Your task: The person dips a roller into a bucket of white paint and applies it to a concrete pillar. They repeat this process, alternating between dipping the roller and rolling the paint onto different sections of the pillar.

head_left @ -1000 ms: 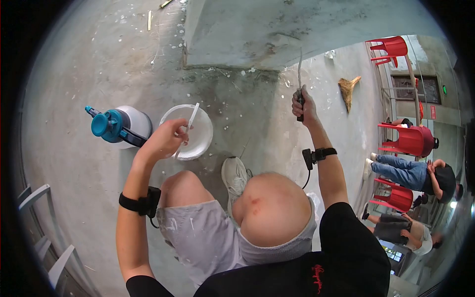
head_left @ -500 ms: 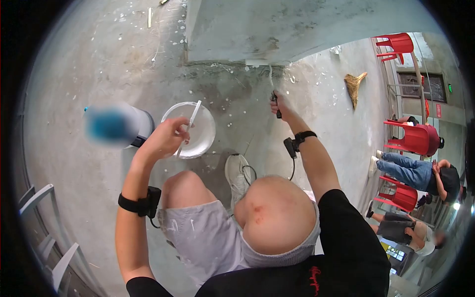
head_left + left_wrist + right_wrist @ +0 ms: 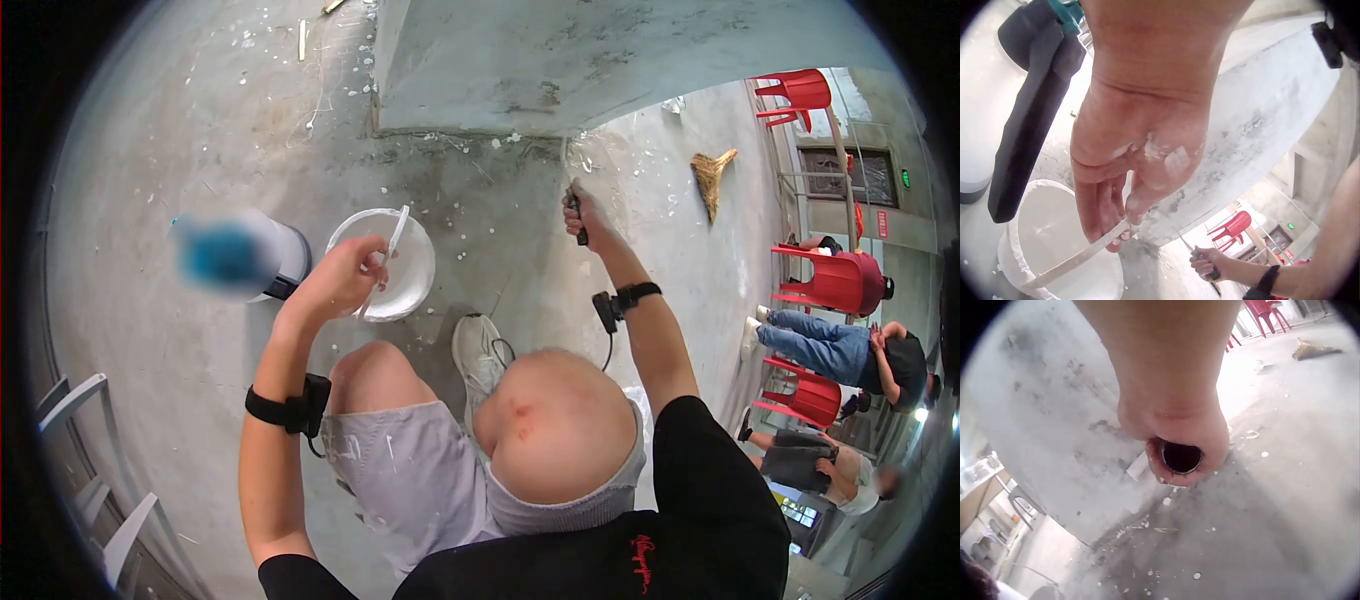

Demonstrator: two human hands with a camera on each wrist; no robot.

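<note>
In the head view my left hand pinches a flat white strip slanting over a white bucket. White smears mark the palm in the left wrist view. My right hand grips a black-handled tool with a thin pale stem, whose far end is hard to make out against the corner of a grey concrete wall. The right wrist view shows the round hollow end of its black handle, with a white flat-looking piece sticking out beyond the hand.
A white jug with a teal top and black handle stands left of the bucket. A straw-coloured bundle lies on the paint-spotted floor. Red chairs and people are along the right. A grey metal frame is at left.
My right hand swept left along the wall's foot, where a white rectangular piece showed at the tool's end, then came back partway right. My left hand stayed nearly still over the bucket.
</note>
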